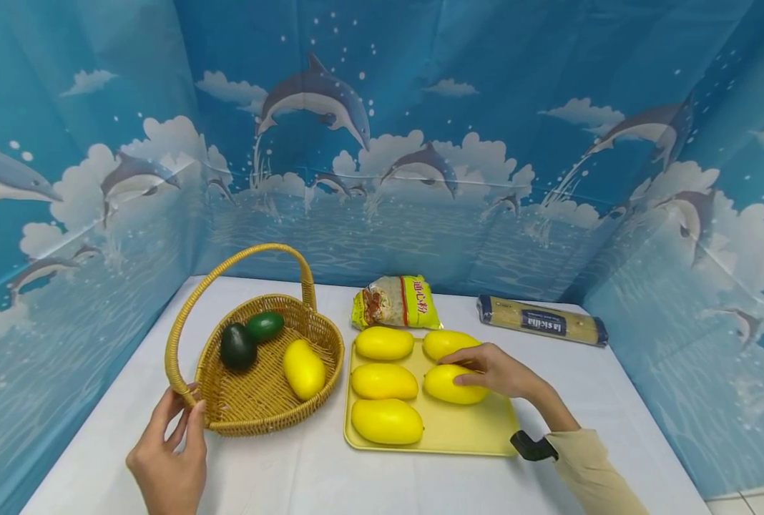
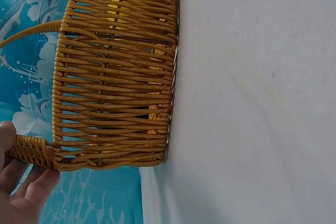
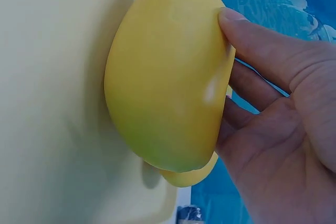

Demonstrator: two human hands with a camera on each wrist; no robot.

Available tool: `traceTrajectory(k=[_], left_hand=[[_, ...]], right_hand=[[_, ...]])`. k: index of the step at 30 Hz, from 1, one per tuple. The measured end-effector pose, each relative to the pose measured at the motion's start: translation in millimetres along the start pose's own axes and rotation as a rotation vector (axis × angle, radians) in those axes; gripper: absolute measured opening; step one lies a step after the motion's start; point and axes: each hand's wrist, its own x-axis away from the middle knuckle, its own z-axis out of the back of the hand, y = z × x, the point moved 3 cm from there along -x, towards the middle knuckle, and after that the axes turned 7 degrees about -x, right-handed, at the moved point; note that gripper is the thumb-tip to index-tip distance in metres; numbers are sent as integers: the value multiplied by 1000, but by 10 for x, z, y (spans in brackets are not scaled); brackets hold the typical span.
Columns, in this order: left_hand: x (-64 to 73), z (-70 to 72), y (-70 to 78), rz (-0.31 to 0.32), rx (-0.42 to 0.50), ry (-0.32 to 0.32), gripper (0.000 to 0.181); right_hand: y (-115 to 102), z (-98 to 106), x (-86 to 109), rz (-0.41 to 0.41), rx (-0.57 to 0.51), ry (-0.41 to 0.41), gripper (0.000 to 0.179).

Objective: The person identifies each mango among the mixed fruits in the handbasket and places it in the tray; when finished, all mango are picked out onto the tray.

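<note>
My left hand (image 1: 171, 452) grips the lower end of the handle of a woven wicker basket (image 1: 262, 427); fingers and thumb wrap the handle base in the left wrist view. Inside the basket lie a dark avocado (image 1: 237, 347), a smaller green avocado-like fruit (image 1: 265, 326) and a yellow mango (image 1: 304, 370). Over a pale yellow tray (image 1: 459, 436), my right hand (image 1: 494, 368) holds a mango (image 1: 449, 385) at the right, thumb on the near side and fingers across the far side. Several other mangoes lie on the tray, including a front-left mango (image 1: 387, 421).
Behind the tray lies a yellow food packet (image 1: 395, 302). A long pack of spaghetti (image 1: 541, 322) lies at the back right. Dolphin-printed curtains (image 1: 382, 214) enclose the white table (image 1: 292, 479) at the back and sides. The basket's tall handle arches over its opening.
</note>
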Motion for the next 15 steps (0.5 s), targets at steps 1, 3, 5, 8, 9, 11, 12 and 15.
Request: traceTrajectory(k=[1, 3, 5, 8, 9, 11, 12, 15], left_hand=[[1, 2, 1, -4, 1, 0, 44], [1, 3, 2, -12, 7, 2, 44], [0, 2, 3, -14, 7, 3, 44], [-3, 0, 3, -13, 2, 4, 45], [-3, 0, 3, -13, -1, 4, 45], [-4, -1, 0, -11, -6, 5, 45], [-4, -1, -1, -11, -7, 5, 45], [-6, -3, -3, -6, -14, 3, 45]], right_hand=[[3, -4, 3, 1, -2, -1, 40], [18, -10, 4, -3, -1, -3, 40], [24, -14, 4, 3, 9, 2, 40], [22, -17, -4, 16, 29, 7, 40], [16, -17, -6, 16, 32, 8, 40], [10, -17, -4, 19, 37, 8, 40], [7, -17, -5, 16, 35, 6, 41], [11, -15, -5, 1, 24, 2, 42]])
